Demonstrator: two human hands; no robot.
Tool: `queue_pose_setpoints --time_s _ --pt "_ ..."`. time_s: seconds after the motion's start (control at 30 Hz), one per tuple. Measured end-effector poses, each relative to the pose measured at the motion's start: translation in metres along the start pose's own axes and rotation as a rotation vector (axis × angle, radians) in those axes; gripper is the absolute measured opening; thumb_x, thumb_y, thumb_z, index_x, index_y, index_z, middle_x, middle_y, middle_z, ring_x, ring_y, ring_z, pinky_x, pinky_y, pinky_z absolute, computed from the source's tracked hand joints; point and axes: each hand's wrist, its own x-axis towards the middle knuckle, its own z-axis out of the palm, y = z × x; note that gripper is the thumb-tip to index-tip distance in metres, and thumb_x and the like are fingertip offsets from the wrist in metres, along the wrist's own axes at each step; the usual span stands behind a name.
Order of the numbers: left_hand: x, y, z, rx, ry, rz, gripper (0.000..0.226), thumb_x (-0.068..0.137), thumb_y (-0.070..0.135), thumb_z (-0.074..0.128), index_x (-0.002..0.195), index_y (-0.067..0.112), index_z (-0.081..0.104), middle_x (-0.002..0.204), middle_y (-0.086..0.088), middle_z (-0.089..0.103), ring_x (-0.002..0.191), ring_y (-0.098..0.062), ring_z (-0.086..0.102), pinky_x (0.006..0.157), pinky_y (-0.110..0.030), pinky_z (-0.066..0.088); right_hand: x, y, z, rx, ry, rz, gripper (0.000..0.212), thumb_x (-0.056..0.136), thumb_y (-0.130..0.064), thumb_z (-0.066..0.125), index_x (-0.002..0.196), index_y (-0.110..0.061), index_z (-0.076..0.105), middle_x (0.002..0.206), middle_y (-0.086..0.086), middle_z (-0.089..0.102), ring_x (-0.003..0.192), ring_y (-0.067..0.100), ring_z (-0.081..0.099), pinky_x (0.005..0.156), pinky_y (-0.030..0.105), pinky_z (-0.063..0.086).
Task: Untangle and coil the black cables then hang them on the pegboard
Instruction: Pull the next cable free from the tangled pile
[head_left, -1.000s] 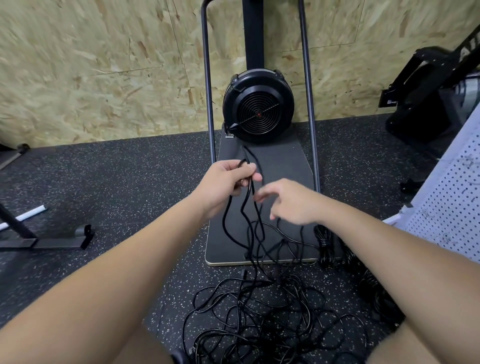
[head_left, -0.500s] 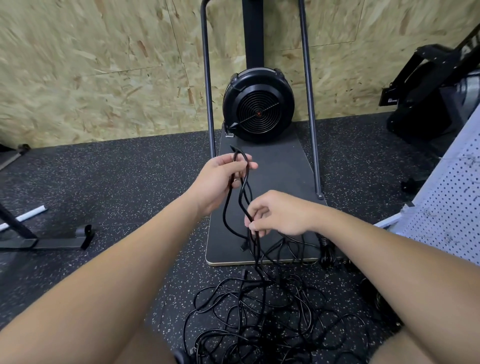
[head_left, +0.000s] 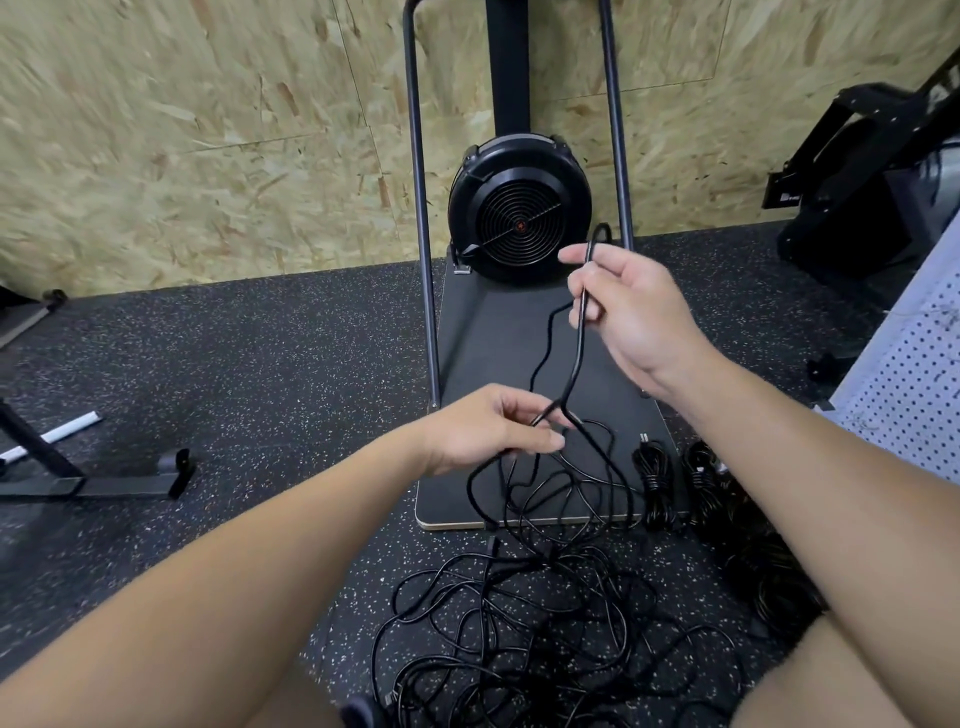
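A tangle of black cables (head_left: 524, 623) lies on the speckled floor in front of me. One black strand (head_left: 575, 358) rises from the pile, stretched between both hands. My left hand (head_left: 488, 434) pinches it low, just above the pile. My right hand (head_left: 623, 306) holds the same strand higher up, its looped end sticking out above the fingers. Two coiled black cable bundles (head_left: 657, 483) lie to the right of the pile. The white pegboard (head_left: 914, 395) leans at the right edge.
A black fan machine (head_left: 519, 208) with two upright tubes stands on a dark base board (head_left: 498, 353) against the chipboard wall. A black metal frame foot (head_left: 104, 483) lies at the left. More black equipment (head_left: 862, 182) stands at the back right.
My right hand has risen up and to the right, pulling the strand taut. My left hand has dropped lower and now pinches the cable near the pile.
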Motion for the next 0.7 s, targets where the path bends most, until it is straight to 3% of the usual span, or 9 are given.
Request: queue_pose_setpoints --time_s 0.07,0.2,0.27,0.33,0.4,0.5,0.6,0.7 --pt "0.001 -0.001 0.006 -0.016 0.020 0.001 0.025 0.099 0.018 0.082 0.123 0.012 0.080 0.091 0.000 0.069 0.082 -0.011 0.057 0.079 -0.034 0.044 0.001 -0.002 -0.003 0.048 0.013 0.015 0.028 0.111 -0.001 0.048 0.128 -0.003 0.069 0.086 0.003 0.062 0.066 0.013 0.046 0.074 0.035 0.050" --pt "0.004 0.002 0.014 -0.145 0.149 0.036 0.016 0.099 0.018 0.082 0.113 0.009 0.083 0.088 0.001 0.072 0.080 -0.011 0.059 0.075 -0.023 0.047 -0.004 -0.003 -0.002 0.092 -0.035 0.028 0.022 0.113 -0.006 0.054 0.127 -0.001 0.070 0.095 0.008 0.071 0.077 0.014 0.060 0.093 0.040 0.063" --pt "0.008 0.005 0.013 -0.144 0.224 0.039 0.013 0.099 0.021 0.082 0.107 0.010 0.083 0.088 -0.002 0.074 0.078 -0.012 0.061 0.068 -0.026 0.042 -0.005 -0.003 -0.002 0.063 -0.044 0.069 0.022 0.113 -0.017 0.061 0.119 0.000 0.073 0.103 0.011 0.075 0.087 0.020 0.069 0.098 0.042 0.064" --pt "0.012 0.007 0.006 -0.130 0.322 0.047 0.014 0.100 0.021 0.081 0.105 0.007 0.082 0.088 -0.004 0.076 0.077 -0.012 0.064 0.064 -0.027 0.039 -0.009 -0.002 -0.004 -0.107 -0.024 0.143 0.035 0.110 -0.038 0.065 0.114 -0.005 0.077 0.110 0.008 0.080 0.096 0.024 0.079 0.098 0.047 0.065" --pt "0.015 0.010 -0.005 -0.130 0.412 0.070 0.023 0.102 0.023 0.078 0.101 0.001 0.078 0.087 -0.005 0.075 0.076 -0.012 0.063 0.063 -0.027 0.037 -0.017 -0.001 -0.007 -0.440 -0.072 0.210 0.040 0.107 -0.054 0.063 0.110 -0.017 0.079 0.105 -0.002 0.083 0.093 0.019 0.080 0.092 0.045 0.067" --pt "0.018 0.015 -0.023 -0.168 0.474 0.109 0.023 0.104 0.030 0.075 0.092 0.010 0.078 0.086 -0.004 0.073 0.075 -0.011 0.060 0.061 -0.025 0.037 -0.032 0.001 -0.005 -0.717 -0.382 0.360 0.048 0.106 -0.063 0.058 0.113 -0.020 0.078 0.103 -0.008 0.083 0.089 0.014 0.079 0.080 0.035 0.063" --pt "0.023 0.015 -0.034 -0.195 0.555 0.110 0.027 0.104 0.034 0.075 0.098 0.008 0.081 0.085 -0.002 0.072 0.071 -0.009 0.059 0.060 -0.022 0.037 -0.042 0.014 -0.001 -0.677 -0.713 0.541 0.044 0.108 -0.048 0.064 0.122 -0.007 0.072 0.107 0.002 0.084 0.093 0.014 0.075 0.086 0.036 0.061" --pt "0.027 0.013 -0.039 -0.220 0.586 0.108 0.034 0.106 0.035 0.072 0.103 0.002 0.081 0.086 -0.001 0.072 0.070 -0.008 0.058 0.059 -0.021 0.036 -0.040 0.023 -0.004 -0.683 -0.709 0.499 0.024 0.109 -0.017 0.064 0.117 0.006 0.069 0.102 0.013 0.083 0.091 0.019 0.075 0.084 0.040 0.065"
